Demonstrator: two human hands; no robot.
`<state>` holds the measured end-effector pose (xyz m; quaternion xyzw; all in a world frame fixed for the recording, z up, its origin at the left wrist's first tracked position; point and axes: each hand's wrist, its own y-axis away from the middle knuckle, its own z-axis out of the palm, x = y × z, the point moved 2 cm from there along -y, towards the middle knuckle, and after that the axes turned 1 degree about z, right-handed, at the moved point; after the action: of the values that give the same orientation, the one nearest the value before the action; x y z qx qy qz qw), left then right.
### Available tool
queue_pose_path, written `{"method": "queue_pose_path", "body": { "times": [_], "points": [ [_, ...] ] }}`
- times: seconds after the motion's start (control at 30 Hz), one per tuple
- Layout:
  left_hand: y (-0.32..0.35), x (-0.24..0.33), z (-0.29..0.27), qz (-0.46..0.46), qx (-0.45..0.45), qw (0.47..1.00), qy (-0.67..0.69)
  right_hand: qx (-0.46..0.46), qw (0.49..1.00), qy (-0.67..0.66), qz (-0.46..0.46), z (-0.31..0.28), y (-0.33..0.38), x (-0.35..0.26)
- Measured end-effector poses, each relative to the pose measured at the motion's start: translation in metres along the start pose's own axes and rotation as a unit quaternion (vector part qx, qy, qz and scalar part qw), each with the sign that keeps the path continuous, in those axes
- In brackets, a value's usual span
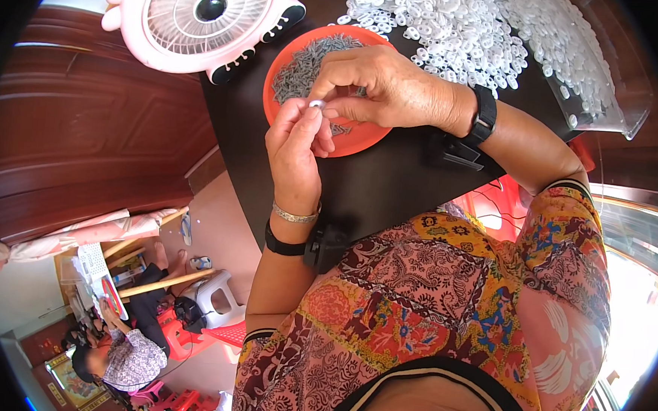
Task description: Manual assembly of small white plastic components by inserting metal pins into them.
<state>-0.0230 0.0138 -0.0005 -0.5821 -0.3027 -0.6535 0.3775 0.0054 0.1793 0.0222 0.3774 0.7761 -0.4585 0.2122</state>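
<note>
Head view. Counts: hands, 2; bowl, 1; fan, 1; white piece in the fingers, 1; black wristbands, 2, one per wrist; bracelet, 1. Grey pins and loose white pieces: too many to count.

Containers: orange-red bowl (364, 141) on the dark table (379, 190), holding a heap of thin grey pins (307, 67), with a few lying apart near its lower side. Beyond and right of it, a large heap of small white ovals (467, 33) with holes, spread over the table's far part; a clear plastic container (619, 121) at far right holds more of the same.

Pose: left hand (296, 147) raised from below, fingers upward, thumb and fingertips clamped on the single white piece (315, 104). Right hand (393, 85) enters from the right, wrist bent over the bowl, index finger curled down, its fingertips close at the same piece. Hands together at the tips, over the bowl's left half. Whether the right fingers grip a pin: cannot tell.

Surroundings: pink-and-white fan (211, 8) beyond the bowl, to the left; a second person (135, 359) seated well apart, lower left.
</note>
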Motion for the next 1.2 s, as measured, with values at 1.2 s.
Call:
{"method": "queue_pose_path", "body": {
  "times": [1.2],
  "points": [
    [0.0,0.0009,-0.005,0.011,-0.029,0.996,0.086,0.011,0.997,-0.01,-0.07,0.0062,0.0012,-0.0012]
  ]
}}
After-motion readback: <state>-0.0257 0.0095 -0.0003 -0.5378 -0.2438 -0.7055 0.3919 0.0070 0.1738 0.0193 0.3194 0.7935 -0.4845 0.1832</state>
